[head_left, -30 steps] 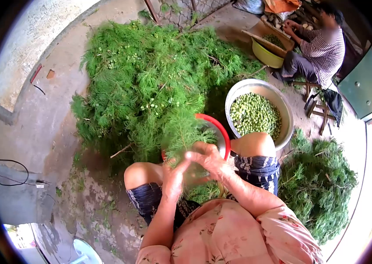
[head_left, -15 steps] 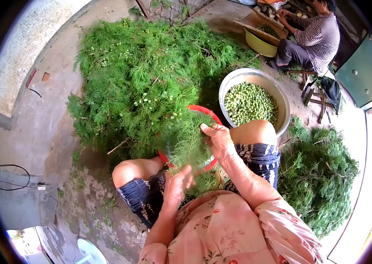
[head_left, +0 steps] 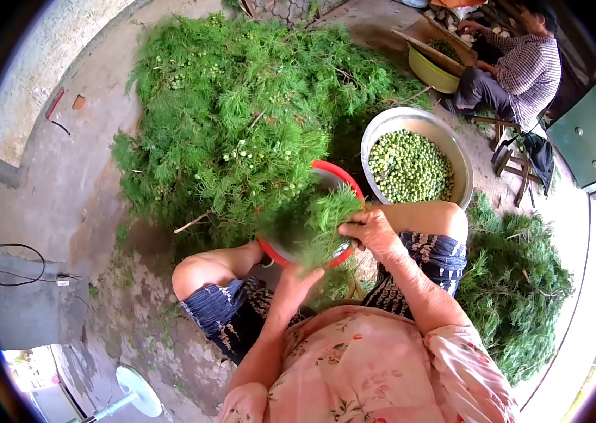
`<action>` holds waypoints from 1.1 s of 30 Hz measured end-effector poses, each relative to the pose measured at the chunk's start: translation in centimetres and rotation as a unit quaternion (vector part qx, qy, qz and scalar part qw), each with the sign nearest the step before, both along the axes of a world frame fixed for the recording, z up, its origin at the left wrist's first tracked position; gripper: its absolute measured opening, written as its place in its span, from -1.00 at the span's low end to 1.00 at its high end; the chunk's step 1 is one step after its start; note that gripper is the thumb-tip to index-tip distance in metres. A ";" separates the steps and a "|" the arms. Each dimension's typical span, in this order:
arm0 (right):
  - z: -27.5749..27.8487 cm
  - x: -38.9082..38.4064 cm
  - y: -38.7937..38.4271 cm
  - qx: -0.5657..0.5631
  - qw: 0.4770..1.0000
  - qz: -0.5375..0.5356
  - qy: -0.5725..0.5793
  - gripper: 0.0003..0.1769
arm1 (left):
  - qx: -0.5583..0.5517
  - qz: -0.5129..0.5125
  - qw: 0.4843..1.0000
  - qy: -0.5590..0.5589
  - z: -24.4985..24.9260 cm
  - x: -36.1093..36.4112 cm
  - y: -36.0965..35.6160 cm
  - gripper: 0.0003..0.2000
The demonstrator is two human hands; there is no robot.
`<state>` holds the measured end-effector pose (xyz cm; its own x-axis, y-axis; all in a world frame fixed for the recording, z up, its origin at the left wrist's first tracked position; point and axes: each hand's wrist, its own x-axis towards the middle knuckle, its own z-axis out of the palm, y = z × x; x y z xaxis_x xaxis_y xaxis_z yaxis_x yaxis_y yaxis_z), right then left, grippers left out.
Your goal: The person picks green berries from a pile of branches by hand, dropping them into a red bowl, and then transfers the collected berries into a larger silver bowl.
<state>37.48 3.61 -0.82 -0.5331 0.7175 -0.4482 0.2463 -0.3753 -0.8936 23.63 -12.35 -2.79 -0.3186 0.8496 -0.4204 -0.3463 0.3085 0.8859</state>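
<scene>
Over a red-rimmed basin (head_left: 346, 175) between the knees, a feathery green sprig (head_left: 331, 217) hangs between my two hands. My right hand (head_left: 374, 234) pinches the sprig's right side with thumb and fingers. Below the sprig's lower end is my left hand (head_left: 298, 283), its thumb pointing up; its fingers are partly hidden and blurred by the greenery. Beyond the basin lies a big heap of cut green branches (head_left: 220, 113) bearing small round green fruits. A metal basin (head_left: 461, 158) to the right holds several green fruits (head_left: 411, 166).
Another pile of branches (head_left: 513, 296) lies right of my right leg. At the upper right a person (head_left: 527, 70) sits by a yellow-green tub (head_left: 430, 72) and a wooden tray. A small stool (head_left: 520, 169) stands below them; a fan (head_left: 139, 392) is at the lower left.
The sprig and my right hand have shifted right and slightly down, and the sprig looks more bunched. The view has shifted a little. The other person's hands have moved apart.
</scene>
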 end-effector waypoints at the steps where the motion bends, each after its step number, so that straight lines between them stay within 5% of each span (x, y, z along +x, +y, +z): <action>1: 0.0 0.1 0.2 0.005 0.999 -0.024 0.032 -0.93 | 0.015 -0.012 0.999 0.027 -0.6 0.0 0.0 -0.85; 3: 0.5 0.5 0.6 -0.008 0.999 -0.032 0.039 -0.92 | 0.047 -0.037 0.995 0.081 -1.6 0.0 0.6 -0.85; 6: 0.0 0.4 0.3 -0.029 0.998 0.008 0.052 -0.73 | -0.029 -0.029 0.998 -0.044 0.5 -0.7 0.5 -0.73; 8: 0.4 -0.3 -0.4 -0.097 0.987 0.032 0.124 -0.60 | -0.019 -0.072 0.976 0.202 0.6 -1.1 0.3 -0.75; 10: -0.7 -1.3 -1.1 -0.152 0.982 0.002 0.109 -0.74 | 0.076 -0.089 0.897 0.427 0.1 -1.0 -0.1 -0.77; 13: -1.8 -2.7 -2.0 -0.251 0.946 -0.168 0.115 -0.76 | 0.066 -0.063 0.857 0.506 0.2 -0.7 -0.7 -0.80; 14: -2.3 -2.6 -2.0 -0.238 0.951 -0.147 0.132 -0.72 | 0.071 -0.051 0.851 0.519 0.1 -0.6 -0.8 -0.80; 16: -2.8 -2.5 -1.7 -0.209 0.958 -0.103 0.165 -0.52 | 0.080 -0.022 0.854 0.514 0.5 -0.6 -0.8 -0.80; 17: -2.9 -2.8 -2.3 -0.195 0.958 -0.166 0.126 -0.56 | 0.080 -0.017 0.856 0.511 0.4 -0.8 -1.0 -0.80; 19: -9.9 -2.3 -1.8 0.009 0.993 -0.083 0.088 -0.58 | 0.091 -0.004 0.862 0.499 -0.1 -0.9 -1.1 -0.78; 21: -10.0 -2.0 -1.9 0.164 0.985 0.009 -0.049 -0.58 | 0.089 0.007 0.870 0.485 -0.3 -0.7 -1.2 -0.80; 22: -5.3 -2.1 -2.3 0.215 0.961 0.059 -0.163 -0.58 | 0.087 0.013 0.874 0.479 -0.3 -0.6 -1.4 -0.80; 23: -4.0 -2.7 -2.0 -0.033 0.998 -0.055 0.010 -0.59 | 0.066 0.001 0.878 0.474 -0.6 -0.5 -1.7 -0.81; 24: -2.8 -3.3 -1.8 -0.260 0.926 -0.222 0.158 -0.60 | 0.044 -0.010 0.882 0.469 -1.0 -0.4 -2.1 -0.81; 26: -2.2 -3.2 -1.7 -0.218 0.946 -0.194 0.141 -0.62 | 0.013 -0.032 0.882 0.470 -1.8 0.0 -3.0 -0.82; 28: -12.1 -1.1 -0.6 0.040 0.999 -0.018 0.023 -0.54 | -0.001 -0.053 0.874 0.483 -2.6 0.5 -3.3 -0.83; 29: -15.2 -0.5 -0.6 0.048 0.999 -0.016 0.016 -0.51 | 0.002 -0.052 0.885 0.463 -2.9 0.5 -3.5 -0.81; 33: -10.7 -1.9 -1.8 -0.155 0.968 -0.196 -0.008 -0.56 | -0.109 -0.036 0.960 0.255 -4.1 -0.9 -3.8 -0.74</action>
<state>35.58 1.80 -11.55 -0.2379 0.6931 -0.6805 0.0443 -0.6921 -0.7204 22.75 -16.15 -6.87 -0.4732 0.7865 -0.3968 0.1440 0.5134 0.8460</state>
